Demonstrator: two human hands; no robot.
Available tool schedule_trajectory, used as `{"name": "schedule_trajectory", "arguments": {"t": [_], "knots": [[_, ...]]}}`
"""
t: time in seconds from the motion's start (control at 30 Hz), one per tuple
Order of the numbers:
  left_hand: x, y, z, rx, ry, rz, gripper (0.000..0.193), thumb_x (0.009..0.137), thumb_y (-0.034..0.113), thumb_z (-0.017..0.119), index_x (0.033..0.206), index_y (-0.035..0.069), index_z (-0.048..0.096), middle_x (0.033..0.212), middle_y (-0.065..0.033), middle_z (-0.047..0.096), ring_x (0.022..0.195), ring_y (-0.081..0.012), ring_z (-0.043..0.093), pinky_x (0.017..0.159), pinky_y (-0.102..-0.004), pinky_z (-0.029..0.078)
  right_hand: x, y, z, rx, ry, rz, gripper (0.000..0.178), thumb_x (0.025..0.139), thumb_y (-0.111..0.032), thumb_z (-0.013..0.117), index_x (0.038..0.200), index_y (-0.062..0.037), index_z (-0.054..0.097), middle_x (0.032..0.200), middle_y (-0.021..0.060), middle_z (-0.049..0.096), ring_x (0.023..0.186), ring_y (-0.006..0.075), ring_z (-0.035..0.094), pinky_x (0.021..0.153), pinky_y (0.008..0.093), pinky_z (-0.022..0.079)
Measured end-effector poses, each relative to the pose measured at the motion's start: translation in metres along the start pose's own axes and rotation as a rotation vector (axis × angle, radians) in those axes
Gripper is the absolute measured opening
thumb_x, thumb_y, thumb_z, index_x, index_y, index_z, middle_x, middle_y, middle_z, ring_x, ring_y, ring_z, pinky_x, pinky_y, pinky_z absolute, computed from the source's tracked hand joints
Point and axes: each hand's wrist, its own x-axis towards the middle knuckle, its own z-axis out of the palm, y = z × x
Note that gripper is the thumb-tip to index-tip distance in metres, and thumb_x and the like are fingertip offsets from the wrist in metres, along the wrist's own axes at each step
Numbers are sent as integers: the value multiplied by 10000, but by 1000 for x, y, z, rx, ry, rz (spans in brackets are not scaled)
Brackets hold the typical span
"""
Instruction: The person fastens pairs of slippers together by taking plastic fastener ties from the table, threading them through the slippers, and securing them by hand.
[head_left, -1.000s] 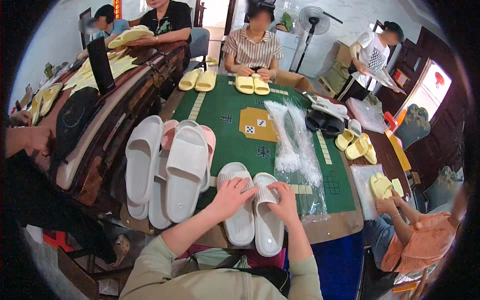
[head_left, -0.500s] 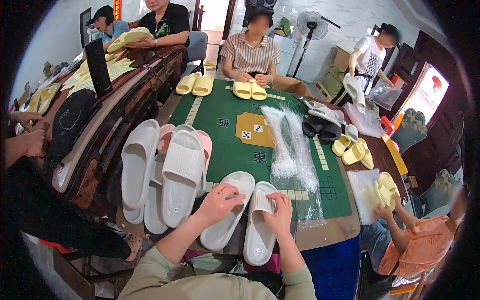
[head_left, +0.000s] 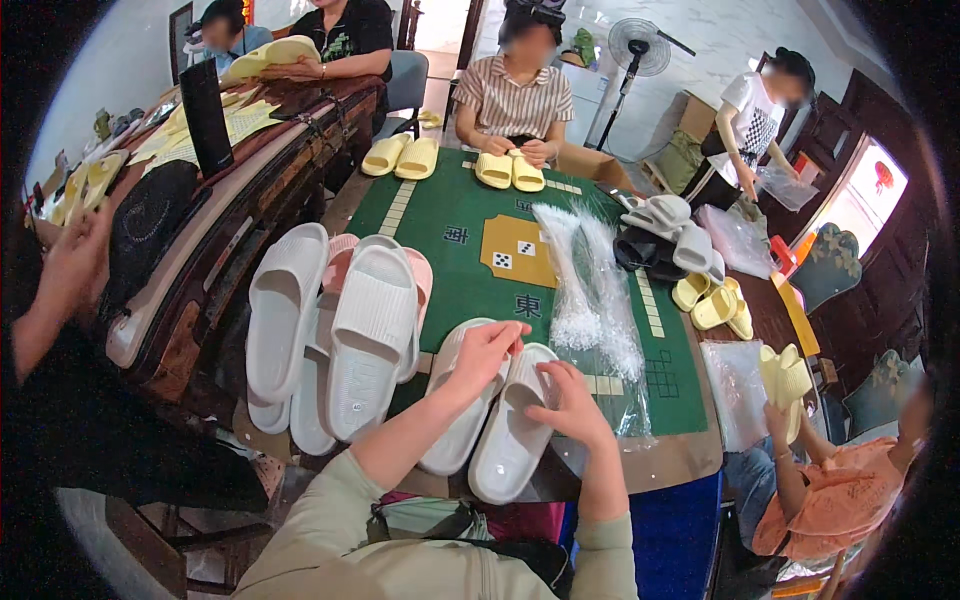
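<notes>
Two light grey ribbed slippers lie side by side before me at the table's near edge, toes pointing away. Over the left slipper (head_left: 452,440) reaches my left hand (head_left: 487,352), its thumb and fingers pinched together near the right slipper's toe. Whatever sits in that pinch is too small to make out. My right hand (head_left: 578,402) curls at the right side of the right slipper (head_left: 503,455), thumb and fingers around its strap. Left of them is a stack of grey slippers (head_left: 372,310), with pink slippers (head_left: 425,280) partly hidden underneath.
A clear bag with bundled white plastic strands (head_left: 580,310) lies right of my hands on the green table mat (head_left: 400,225). Yellow slippers (head_left: 415,160) stand at the far edge. Grey and black slippers (head_left: 640,248) are piled at the right. Co-workers handle slippers and bags around the table.
My left hand has lifted off the left slipper's strap and moved right, toward the other toe. The two slippers sit closer together, the right one more tilted. At right, a person has raised yellow slippers.
</notes>
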Motion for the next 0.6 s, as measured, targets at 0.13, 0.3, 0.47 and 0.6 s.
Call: {"name": "schedule_trajectory", "arguments": {"t": [0.13,0.3,0.47,0.6], "knots": [[21,-23,-3,-98,116,-16,236,933,189,546,1007,13,686,764,23,592,689,-53,506,623,-210,399,38,-16,-15,276,-32,-68,637,731,-223,751,1298,-83,495,1334,120,470,1219,283,465,989,387,405],[21,-42,-17,-263,17,-130,228,902,122,501,1044,38,658,854,10,616,737,-60,552,628,-201,442,64,-37,14,223,136,-154,340,756,-103,707,1079,-67,606,1058,89,598,885,198,594,724,307,482],[18,-53,-19,-416,-37,-182,342,878,58,456,1202,-5,545,1046,-62,615,868,-116,611,754,-248,514,61,-35,40,237,225,-116,327,775,-80,690,1088,-63,596,1016,117,587,839,243,622,675,305,506],[13,-43,-22,-288,-150,-89,374,864,49,482,1233,-3,513,1079,-50,588,910,-118,594,789,-257,501,60,-26,47,147,206,-128,304,806,-63,656,1105,-66,602,964,110,615,745,202,629,643,291,501]]}}
